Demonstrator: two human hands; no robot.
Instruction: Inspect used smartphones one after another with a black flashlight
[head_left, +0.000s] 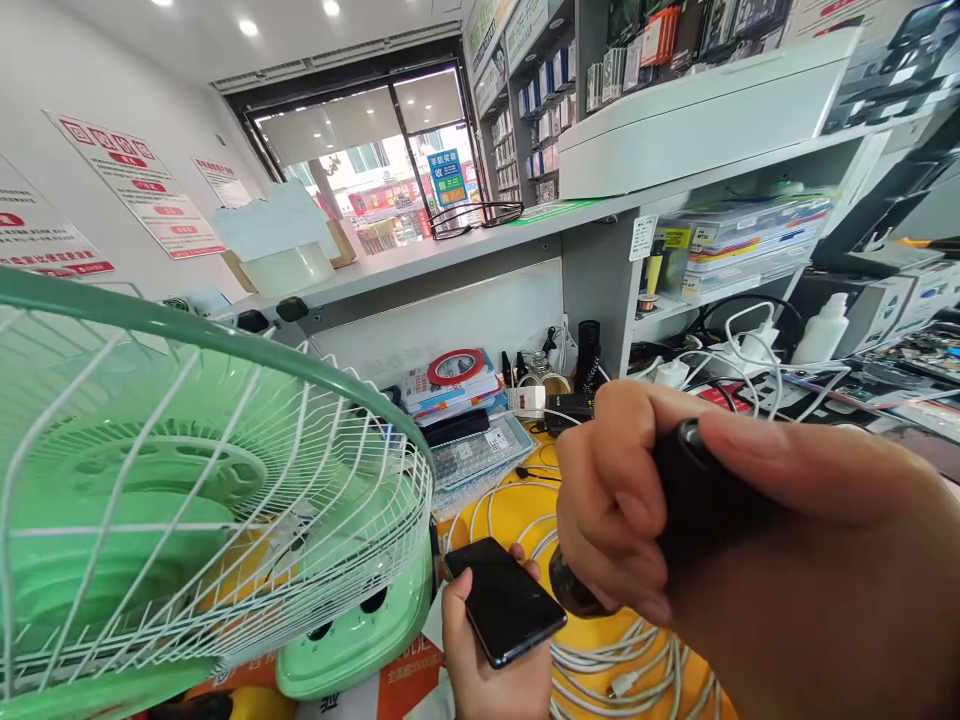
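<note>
My left hand [499,685] holds a smartphone [510,600] from below. Its dark, glossy side faces up, with my thumb along the left edge and fingertips at the far right edge. My right hand [750,560], close to the camera, is wrapped round a black handheld tool [694,470]. One end of the tool shows beside my thumb, and its rounded dark lower end comes out below my fingers, to the right of the phone and apart from it. My fist covers the middle, so I cannot make out its kind. Coiled white cables [630,665] lie beneath both hands on a yellow surface.
A green fan [225,460] with a white wire guard fills the left. Behind the phone are a clear plastic case [487,450] and a stack of booklets with a red tape roll [455,367]. A shelf [600,280] crosses behind; a white bottle [821,330] stands at right.
</note>
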